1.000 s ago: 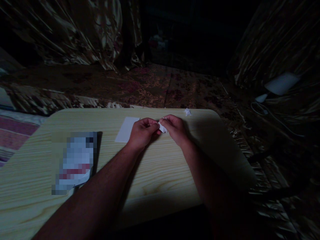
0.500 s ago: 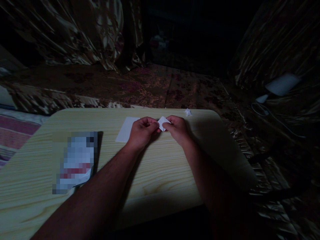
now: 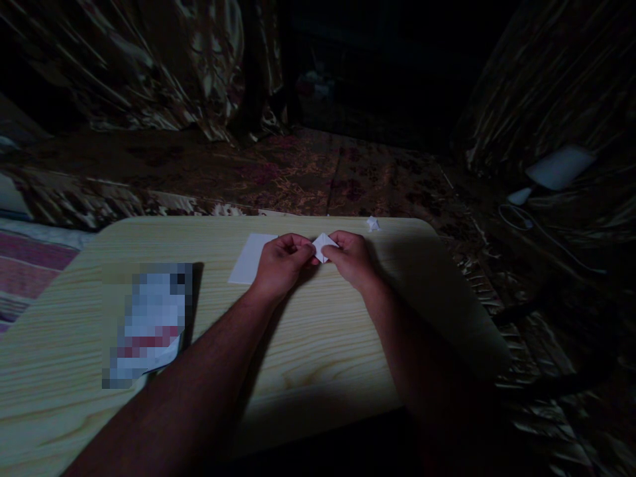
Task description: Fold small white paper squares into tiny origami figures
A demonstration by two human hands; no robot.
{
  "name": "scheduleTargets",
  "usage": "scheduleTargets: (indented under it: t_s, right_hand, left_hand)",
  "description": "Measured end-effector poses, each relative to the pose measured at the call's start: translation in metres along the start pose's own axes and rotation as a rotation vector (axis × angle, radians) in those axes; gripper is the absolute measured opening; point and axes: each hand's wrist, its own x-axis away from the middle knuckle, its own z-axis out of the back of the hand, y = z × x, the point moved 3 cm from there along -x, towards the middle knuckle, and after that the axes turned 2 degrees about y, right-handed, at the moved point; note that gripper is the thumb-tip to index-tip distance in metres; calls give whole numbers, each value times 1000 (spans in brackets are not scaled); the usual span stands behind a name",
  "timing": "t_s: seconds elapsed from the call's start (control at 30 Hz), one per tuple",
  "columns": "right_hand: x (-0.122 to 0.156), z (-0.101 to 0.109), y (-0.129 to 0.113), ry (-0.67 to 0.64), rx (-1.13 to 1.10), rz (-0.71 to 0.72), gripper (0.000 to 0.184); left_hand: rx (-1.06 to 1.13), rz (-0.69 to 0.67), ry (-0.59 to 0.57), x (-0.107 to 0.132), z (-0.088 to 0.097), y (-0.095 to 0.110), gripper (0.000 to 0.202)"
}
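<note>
Both of my hands meet over the far middle of a light wooden table [image 3: 308, 344]. My left hand [image 3: 281, 265] and my right hand [image 3: 350, 257] pinch a small folded white paper piece [image 3: 322, 247] between their fingertips, just above the tabletop. The paper shows as a small diamond shape between the thumbs. A flat white paper sheet [image 3: 251, 258] lies on the table right behind my left hand, partly hidden by it. A tiny folded white paper shape [image 3: 372, 223] sits near the table's far edge, beyond my right hand.
A blurred-out packet or card [image 3: 152, 324] lies on the left part of the table. Patterned dark cloth [image 3: 298, 172] covers the floor and walls around. At the far right lie a white device [image 3: 559, 165] and a cable [image 3: 517, 215].
The paper piece has been turned between my fingers, so it now shows as a flat diamond. My hands stay in the same spot.
</note>
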Motion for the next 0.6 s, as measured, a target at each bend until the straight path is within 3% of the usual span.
scheduleTargets:
  t_s: [0.6]
  right_hand:
    - [2, -1, -4, 12, -19, -14, 7]
  left_hand:
    - [-75, 12, -38, 3, -3, 5, 19]
